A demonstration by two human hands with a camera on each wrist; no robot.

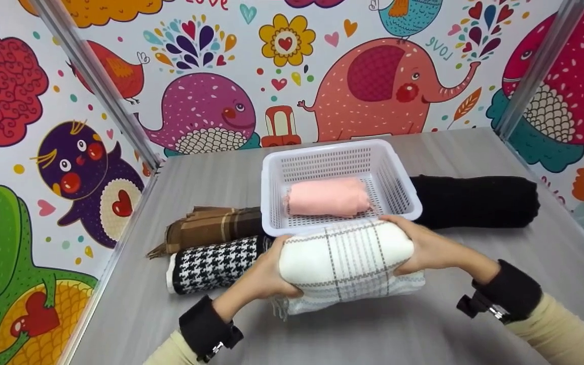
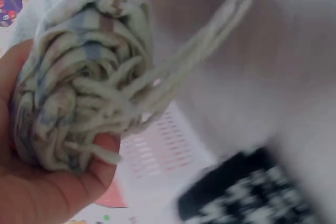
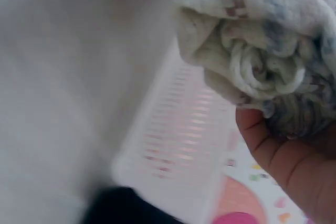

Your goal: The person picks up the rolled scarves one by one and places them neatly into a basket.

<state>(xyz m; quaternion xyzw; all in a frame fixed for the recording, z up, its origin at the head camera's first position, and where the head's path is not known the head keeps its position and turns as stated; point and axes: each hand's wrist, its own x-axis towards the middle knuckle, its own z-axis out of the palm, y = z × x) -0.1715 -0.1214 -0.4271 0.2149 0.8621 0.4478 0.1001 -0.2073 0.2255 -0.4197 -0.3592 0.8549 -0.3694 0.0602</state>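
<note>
Both hands hold a rolled white plaid scarf point(image 1: 348, 258) up in front of the basket, one at each end. The left hand point(image 1: 269, 271) grips the left end, where fringe hangs down; in the left wrist view its fingers curl round the fringed, coiled end point(image 2: 79, 93). At the other end the right hand point(image 1: 424, 247) grips the roll, and the right wrist view shows its fingers under the coiled end point(image 3: 268, 72). Just behind stands a white plastic basket point(image 1: 267, 192), with a rolled pink scarf point(image 1: 327, 196) lying inside it.
Left of the basket lie a brown plaid scarf point(image 1: 211, 228) and a black-and-white houndstooth roll point(image 1: 216, 263). A thick black roll point(image 1: 474, 202) lies to its right. Printed wall panels point(image 1: 282, 91) border the grey tabletop point(image 1: 211, 177) at the back and sides.
</note>
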